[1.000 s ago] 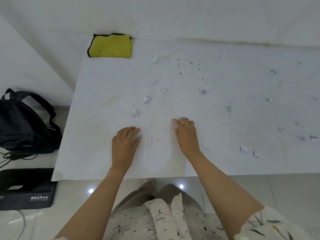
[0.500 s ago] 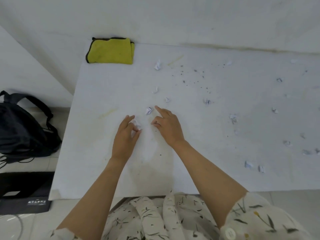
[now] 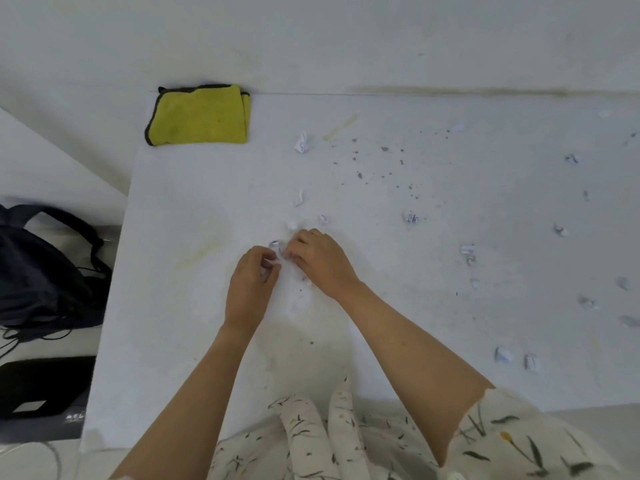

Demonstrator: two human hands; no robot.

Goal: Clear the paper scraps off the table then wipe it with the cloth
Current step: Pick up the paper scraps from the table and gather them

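- A crumpled paper scrap [image 3: 276,244] sits between the two sets of fingertips near the middle of the white desk [image 3: 194,209], pinched from both sides.
- The left hand [image 3: 251,285] has its fingers [image 3: 268,259] curled in, thumb and forefinger closing on the scrap's near-left side; whether more paper is tucked in the palm cannot be told.
- The right hand [image 3: 320,259] has its fingers [image 3: 294,251] bent down and gathered on the scrap's right side, knuckles up.
- Just beyond the right fingers lie three more small scraps: one [image 3: 324,219] close by, one [image 3: 298,198] a little farther, one [image 3: 301,143] farther still.
- Well to the right of the fingers more scraps are scattered: [image 3: 411,218], [image 3: 467,251], [image 3: 559,230], and a pair [image 3: 503,355] near the desk's front edge.
- Dark specks [image 3: 384,149] dot the desk beyond and to the right of the fingers.
- A folded yellow cloth [image 3: 201,115] with a dark border lies at the far-left corner, well apart from both hands.
- Left of the desk, on the floor, sits a dark backpack [image 3: 38,271], with a black box [image 3: 41,386] nearer the person.
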